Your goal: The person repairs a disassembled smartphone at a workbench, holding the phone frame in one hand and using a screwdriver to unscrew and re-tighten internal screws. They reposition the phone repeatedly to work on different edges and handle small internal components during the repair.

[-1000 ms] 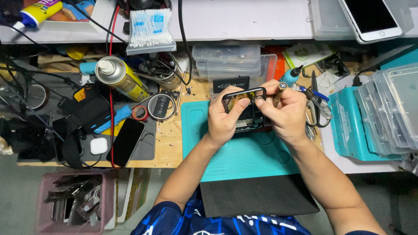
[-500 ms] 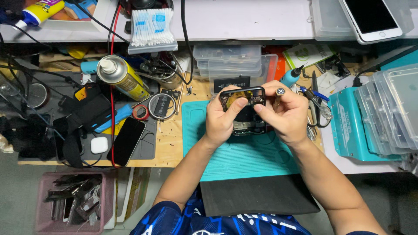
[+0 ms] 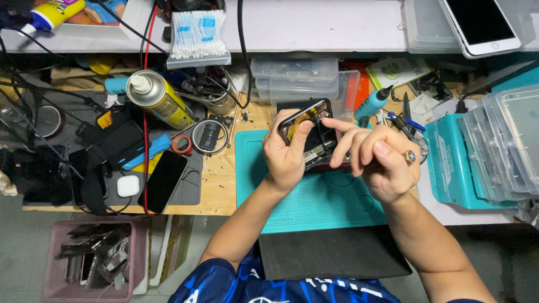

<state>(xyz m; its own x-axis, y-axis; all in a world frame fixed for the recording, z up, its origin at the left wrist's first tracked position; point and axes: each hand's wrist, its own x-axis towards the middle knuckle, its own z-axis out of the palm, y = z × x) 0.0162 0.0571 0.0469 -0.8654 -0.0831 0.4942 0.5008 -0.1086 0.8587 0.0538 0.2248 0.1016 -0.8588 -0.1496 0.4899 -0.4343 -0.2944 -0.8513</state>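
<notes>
Cluttered all over, the wooden workbench [image 3: 224, 185] has a teal mat [image 3: 314, 196] laid at its middle, probably to give small parts a soft place to land. Above that mat the left hand [image 3: 286, 154] is closed around an opened phone [image 3: 309, 129], thumb pressed on its upper edge and the insides tipped toward the person's face, likely so they catch the light. Beside it the right hand [image 3: 382, 160] reaches in with an extended forefinger touching the exposed parts; its other fingers are curled, and I cannot tell whether they pinch anything. Off to the left I count one yellow spray can [image 3: 157, 98], one dark phone [image 3: 164, 180] lying flat, and one white earbud case [image 3: 128, 186]. One pink basket [image 3: 62, 286] of scrap sits below the bench.
</notes>
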